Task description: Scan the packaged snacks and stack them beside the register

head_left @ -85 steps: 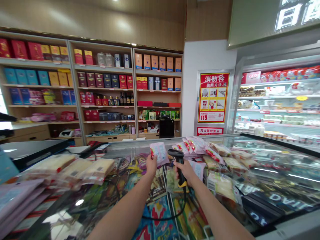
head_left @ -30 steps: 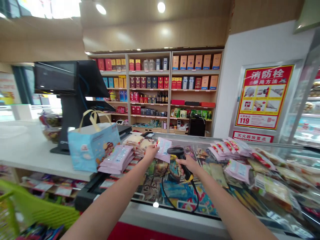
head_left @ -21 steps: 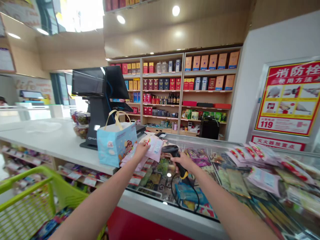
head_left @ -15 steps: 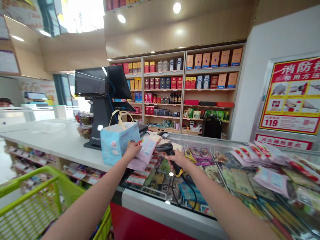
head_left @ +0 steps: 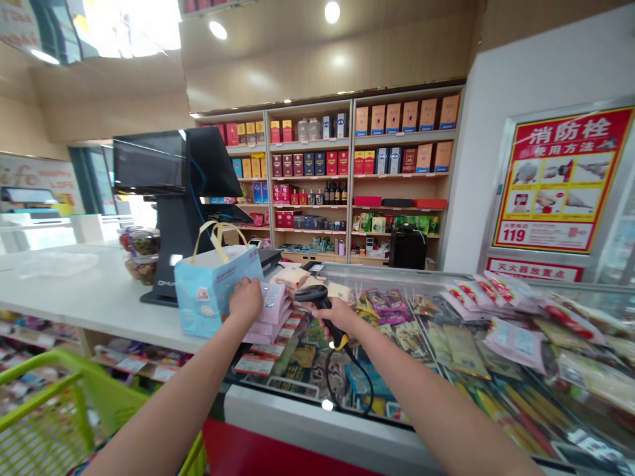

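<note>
My right hand (head_left: pixel 335 319) is closed round the handle of a black and yellow barcode scanner (head_left: pixel 338 334), its head pointing left over the glass counter. My left hand (head_left: pixel 247 299) is at the right side of a light blue gift bag (head_left: pixel 198 307) with cream handles. Its fingers look curled and are mostly hidden behind the back of the hand; what they grip, if anything, is not visible. Just right of that hand lies a stack of lavender packets (head_left: pixel 270 320). Cream-coloured packets (head_left: pixel 292 276) lie behind the stack. The scanner's cable loops over the glass.
A black checkout terminal (head_left: pixel 166 244) stands left of the bag, beside stacked clear tubs (head_left: pixel 141 254). More lavender packets (head_left: pixel 516 344) and snack bags lie to the right. A green shopping cart (head_left: pixel 74 390) is at lower left. Stocked shelves (head_left: pixel 317 145) line the back wall.
The view has turned right, shifting everything left. My left hand has come off the top lavender packet and turned towards the bag. The packet now rests on the stack. My right hand keeps the scanner.
</note>
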A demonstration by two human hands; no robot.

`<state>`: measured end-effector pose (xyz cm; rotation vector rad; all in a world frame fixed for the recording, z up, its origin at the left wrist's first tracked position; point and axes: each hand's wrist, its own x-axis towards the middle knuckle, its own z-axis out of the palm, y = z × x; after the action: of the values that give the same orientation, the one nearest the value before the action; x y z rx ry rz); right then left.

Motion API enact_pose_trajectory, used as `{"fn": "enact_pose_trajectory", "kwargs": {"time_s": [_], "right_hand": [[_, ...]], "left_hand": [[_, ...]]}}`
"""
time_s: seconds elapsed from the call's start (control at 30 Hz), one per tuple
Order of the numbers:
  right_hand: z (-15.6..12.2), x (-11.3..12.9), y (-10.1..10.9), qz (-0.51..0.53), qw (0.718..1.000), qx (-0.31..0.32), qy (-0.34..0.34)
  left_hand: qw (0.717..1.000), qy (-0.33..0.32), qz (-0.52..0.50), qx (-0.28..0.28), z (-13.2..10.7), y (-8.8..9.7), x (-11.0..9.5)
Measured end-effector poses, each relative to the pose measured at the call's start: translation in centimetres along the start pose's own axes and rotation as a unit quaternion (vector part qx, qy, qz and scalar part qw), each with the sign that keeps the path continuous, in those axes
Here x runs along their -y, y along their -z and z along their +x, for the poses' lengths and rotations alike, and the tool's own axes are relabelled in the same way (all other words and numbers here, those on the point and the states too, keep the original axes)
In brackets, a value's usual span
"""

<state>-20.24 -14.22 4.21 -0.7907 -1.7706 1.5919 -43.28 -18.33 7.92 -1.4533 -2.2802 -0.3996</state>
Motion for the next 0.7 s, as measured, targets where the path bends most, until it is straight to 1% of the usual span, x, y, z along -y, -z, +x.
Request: {"fn": "enact_pose_trajectory", "kwargs": {"time_s": [0.1,0.17,0.27,0.33,0.4,0.47,0.57,0.63,0.67,0.7], "right_hand": [[-1.2,0.2,2.1,0.019,0.999,-0.033,0.008],[-2.2,0.0,3.9,0.027,0.998,-0.058,0.011],[-4.0,-0.7,6.9,0.033,0.995,-0.097,0.020],[-5.6,-1.3,9.1,0.036,0.992,-0.124,0.019],[-7.4,-1.8,11.5,0.036,0.987,-0.156,0.011],[-9.4,-2.3,13.9,0.033,0.981,-0.193,0.006],[-12.2,-3.0,17.6,0.030,0.970,-0.242,-0.002],[-13.8,-3.4,19.9,0.032,0.962,-0.272,0.002],[-14.5,-3.5,20.9,0.034,0.957,-0.289,0.010],[-15.1,-3.7,21.9,0.034,0.952,-0.304,0.018]], "left_hand": [[0.999,-0.011,-0.011,-0.038,0.2,0.5,-1.8],[0.996,-0.033,-0.044,-0.072,0.4,0.2,-3.9],[0.982,-0.086,-0.130,-0.103,0.2,-1.0,-8.5],[0.968,-0.116,-0.201,-0.097,-0.3,-2.1,-12.3],[0.951,-0.132,-0.270,-0.068,-1.2,-3.4,-16.5],[0.933,-0.141,-0.330,-0.027,-2.4,-4.6,-21.0],[0.896,-0.156,-0.414,0.036,-4.5,-6.1,-27.8],[0.862,-0.159,-0.472,0.091,-5.8,-6.8,-32.2],[0.839,-0.157,-0.504,0.129,-6.5,-7.1,-34.3],[0.810,-0.153,-0.539,0.176,-7.2,-7.4,-36.4]]}}
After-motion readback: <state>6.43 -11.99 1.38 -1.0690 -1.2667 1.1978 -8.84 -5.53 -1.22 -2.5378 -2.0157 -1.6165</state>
